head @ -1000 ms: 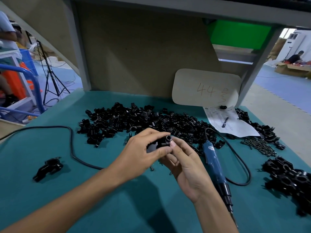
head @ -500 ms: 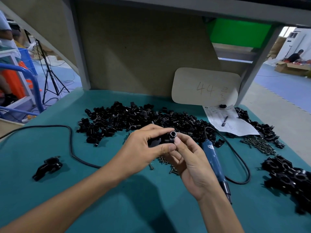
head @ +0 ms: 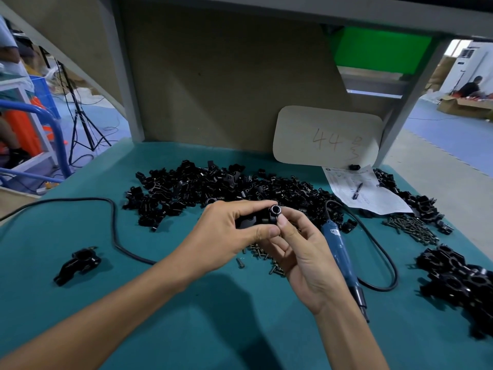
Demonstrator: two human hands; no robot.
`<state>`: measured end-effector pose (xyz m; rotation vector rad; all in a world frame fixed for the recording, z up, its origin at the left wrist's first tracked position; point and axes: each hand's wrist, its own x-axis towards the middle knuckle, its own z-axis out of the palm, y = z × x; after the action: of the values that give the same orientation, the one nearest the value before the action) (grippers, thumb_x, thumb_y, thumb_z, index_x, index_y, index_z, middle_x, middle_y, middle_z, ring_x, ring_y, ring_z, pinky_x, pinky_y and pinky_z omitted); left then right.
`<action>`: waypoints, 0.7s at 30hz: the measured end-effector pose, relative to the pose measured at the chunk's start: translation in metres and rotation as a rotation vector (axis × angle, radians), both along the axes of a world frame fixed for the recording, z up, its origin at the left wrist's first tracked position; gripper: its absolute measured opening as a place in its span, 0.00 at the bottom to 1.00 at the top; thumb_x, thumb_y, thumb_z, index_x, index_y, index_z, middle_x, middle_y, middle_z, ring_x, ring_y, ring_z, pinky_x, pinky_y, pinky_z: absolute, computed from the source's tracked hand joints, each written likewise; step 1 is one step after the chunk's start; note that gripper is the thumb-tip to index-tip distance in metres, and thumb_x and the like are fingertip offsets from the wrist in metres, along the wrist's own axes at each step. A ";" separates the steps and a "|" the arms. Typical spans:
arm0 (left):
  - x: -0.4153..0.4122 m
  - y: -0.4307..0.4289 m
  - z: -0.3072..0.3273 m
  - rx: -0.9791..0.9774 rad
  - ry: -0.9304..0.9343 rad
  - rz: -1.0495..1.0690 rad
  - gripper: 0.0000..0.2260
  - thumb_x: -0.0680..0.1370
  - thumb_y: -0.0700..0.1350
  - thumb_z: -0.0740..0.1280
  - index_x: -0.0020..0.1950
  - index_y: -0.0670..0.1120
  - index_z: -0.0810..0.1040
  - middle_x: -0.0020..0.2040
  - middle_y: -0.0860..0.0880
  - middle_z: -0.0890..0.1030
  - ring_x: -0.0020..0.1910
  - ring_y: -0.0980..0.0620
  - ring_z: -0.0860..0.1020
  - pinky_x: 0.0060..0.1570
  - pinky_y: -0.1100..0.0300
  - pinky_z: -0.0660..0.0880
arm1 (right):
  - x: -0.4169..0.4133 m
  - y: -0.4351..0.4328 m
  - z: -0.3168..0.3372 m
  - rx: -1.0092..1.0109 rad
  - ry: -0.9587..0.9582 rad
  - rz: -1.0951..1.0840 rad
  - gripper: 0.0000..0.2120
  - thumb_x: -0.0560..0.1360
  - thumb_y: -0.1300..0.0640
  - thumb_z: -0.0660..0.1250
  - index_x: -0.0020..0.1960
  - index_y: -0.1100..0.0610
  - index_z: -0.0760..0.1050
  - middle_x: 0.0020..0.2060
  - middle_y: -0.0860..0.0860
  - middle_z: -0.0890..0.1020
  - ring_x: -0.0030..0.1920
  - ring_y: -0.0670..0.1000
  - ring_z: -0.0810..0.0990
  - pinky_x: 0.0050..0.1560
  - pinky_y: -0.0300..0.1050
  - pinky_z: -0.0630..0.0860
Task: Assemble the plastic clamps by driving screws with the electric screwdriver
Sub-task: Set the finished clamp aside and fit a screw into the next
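My left hand [head: 226,233] grips a black plastic clamp [head: 262,218] above the green table [head: 186,316], thumb and fingers curled round it. My right hand [head: 298,252] pinches the clamp's round end with a screw head showing at its tip. The blue electric screwdriver [head: 342,260] lies on the table just right of my right hand, tip pointing toward me, untouched. A small scatter of loose screws [head: 262,259] lies under my hands. Behind them spreads a big pile of black clamp parts [head: 226,188].
A black cable [head: 114,231] curves across the left. One assembled clamp [head: 80,264] lies at left. More screws [head: 412,231] and stacked black clamps [head: 461,281] sit at right. A paper sheet with a pen [head: 365,190] and a card marked 44 [head: 328,137] stand at the back.
Both hands have lifted slightly and shifted right with the clamp; the right fingers have closed in on the clamp's round end. The screwdriver has not moved.
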<state>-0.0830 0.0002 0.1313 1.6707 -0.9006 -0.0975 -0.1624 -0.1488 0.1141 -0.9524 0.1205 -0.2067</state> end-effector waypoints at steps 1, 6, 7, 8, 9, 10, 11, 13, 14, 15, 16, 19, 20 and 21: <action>0.000 0.000 0.000 0.001 0.001 0.001 0.20 0.71 0.52 0.76 0.62 0.56 0.82 0.54 0.62 0.85 0.58 0.63 0.81 0.57 0.70 0.74 | 0.000 0.000 0.000 0.005 -0.001 0.001 0.16 0.67 0.55 0.78 0.53 0.57 0.82 0.48 0.61 0.83 0.45 0.56 0.86 0.47 0.45 0.83; -0.001 -0.002 -0.001 -0.002 -0.007 0.005 0.19 0.71 0.52 0.76 0.62 0.57 0.82 0.54 0.63 0.85 0.58 0.63 0.81 0.57 0.70 0.75 | -0.001 -0.001 -0.001 0.012 -0.006 -0.005 0.11 0.66 0.54 0.79 0.47 0.54 0.84 0.45 0.59 0.82 0.43 0.55 0.86 0.46 0.45 0.83; -0.001 -0.003 -0.002 -0.004 -0.005 0.004 0.19 0.71 0.52 0.76 0.62 0.58 0.82 0.53 0.62 0.85 0.58 0.63 0.81 0.58 0.69 0.75 | -0.001 -0.002 -0.001 0.008 -0.005 -0.007 0.12 0.66 0.54 0.79 0.48 0.54 0.84 0.46 0.59 0.82 0.43 0.55 0.86 0.47 0.45 0.83; -0.001 -0.003 -0.002 -0.006 -0.003 0.003 0.19 0.71 0.52 0.76 0.61 0.59 0.82 0.53 0.62 0.85 0.58 0.62 0.81 0.58 0.69 0.75 | -0.001 -0.002 -0.001 0.000 -0.002 -0.012 0.13 0.66 0.54 0.79 0.49 0.55 0.83 0.47 0.60 0.81 0.44 0.55 0.86 0.47 0.45 0.83; 0.000 -0.003 -0.002 -0.003 -0.003 0.006 0.18 0.71 0.53 0.76 0.61 0.61 0.82 0.52 0.61 0.85 0.57 0.62 0.82 0.58 0.69 0.75 | 0.000 -0.002 -0.001 -0.006 0.001 -0.017 0.15 0.67 0.54 0.79 0.51 0.56 0.82 0.48 0.61 0.81 0.45 0.56 0.86 0.47 0.45 0.83; 0.000 -0.003 -0.003 0.003 -0.007 0.012 0.17 0.71 0.54 0.76 0.60 0.62 0.82 0.52 0.61 0.85 0.57 0.62 0.82 0.58 0.68 0.75 | 0.000 -0.003 -0.002 -0.009 0.004 -0.022 0.16 0.67 0.54 0.79 0.52 0.57 0.81 0.49 0.62 0.81 0.45 0.56 0.86 0.47 0.45 0.83; 0.001 -0.003 -0.004 0.012 -0.012 0.019 0.17 0.72 0.55 0.76 0.60 0.62 0.82 0.53 0.62 0.85 0.58 0.62 0.81 0.59 0.66 0.76 | 0.000 -0.003 -0.002 -0.007 0.005 -0.025 0.17 0.67 0.54 0.79 0.52 0.57 0.81 0.49 0.63 0.81 0.45 0.56 0.86 0.47 0.45 0.83; 0.002 -0.004 -0.008 0.022 -0.006 0.030 0.18 0.72 0.55 0.77 0.62 0.60 0.82 0.54 0.61 0.85 0.59 0.62 0.81 0.62 0.58 0.77 | -0.001 -0.003 -0.004 0.009 0.003 -0.027 0.17 0.67 0.54 0.79 0.52 0.58 0.81 0.48 0.62 0.81 0.44 0.56 0.86 0.47 0.45 0.83; 0.002 -0.004 -0.010 0.022 -0.001 0.032 0.19 0.71 0.56 0.77 0.62 0.59 0.82 0.55 0.61 0.85 0.59 0.61 0.81 0.63 0.54 0.77 | -0.001 -0.003 -0.004 0.016 0.004 -0.026 0.16 0.66 0.54 0.79 0.52 0.58 0.81 0.48 0.61 0.81 0.44 0.56 0.86 0.47 0.45 0.83; 0.002 -0.004 -0.011 0.018 0.004 0.036 0.20 0.71 0.57 0.76 0.62 0.58 0.82 0.56 0.61 0.84 0.60 0.61 0.81 0.63 0.52 0.77 | -0.001 -0.003 -0.005 0.018 0.004 -0.024 0.15 0.66 0.55 0.79 0.51 0.57 0.81 0.47 0.60 0.82 0.44 0.56 0.86 0.47 0.45 0.83; 0.002 -0.005 -0.013 0.014 0.007 0.040 0.21 0.71 0.58 0.76 0.63 0.59 0.82 0.57 0.60 0.84 0.60 0.60 0.81 0.63 0.50 0.77 | -0.001 -0.003 -0.005 0.017 0.005 -0.021 0.14 0.66 0.55 0.79 0.49 0.56 0.82 0.45 0.59 0.82 0.44 0.56 0.86 0.47 0.45 0.83; 0.002 -0.007 -0.013 0.000 0.005 0.041 0.21 0.70 0.60 0.75 0.63 0.60 0.82 0.56 0.60 0.85 0.60 0.60 0.81 0.63 0.50 0.78 | -0.001 -0.003 -0.005 0.009 0.000 -0.021 0.11 0.66 0.54 0.79 0.46 0.54 0.84 0.42 0.56 0.83 0.44 0.55 0.86 0.47 0.45 0.83; 0.002 -0.007 -0.014 -0.007 -0.001 0.040 0.21 0.70 0.60 0.75 0.62 0.60 0.82 0.56 0.60 0.85 0.59 0.60 0.81 0.62 0.52 0.78 | 0.000 -0.003 -0.005 0.003 -0.002 -0.020 0.11 0.66 0.54 0.79 0.46 0.54 0.84 0.42 0.56 0.83 0.44 0.55 0.86 0.47 0.45 0.83; 0.003 -0.006 -0.014 -0.013 -0.010 0.041 0.20 0.71 0.59 0.75 0.62 0.60 0.82 0.56 0.61 0.85 0.59 0.61 0.81 0.62 0.56 0.78 | 0.000 -0.004 -0.006 -0.005 -0.005 -0.015 0.10 0.66 0.53 0.79 0.46 0.54 0.84 0.42 0.56 0.83 0.44 0.55 0.86 0.47 0.45 0.83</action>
<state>-0.0805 -0.0062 0.1175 1.6779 -0.8722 -0.0551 -0.1624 -0.1523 0.1080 -0.9564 0.1232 -0.2234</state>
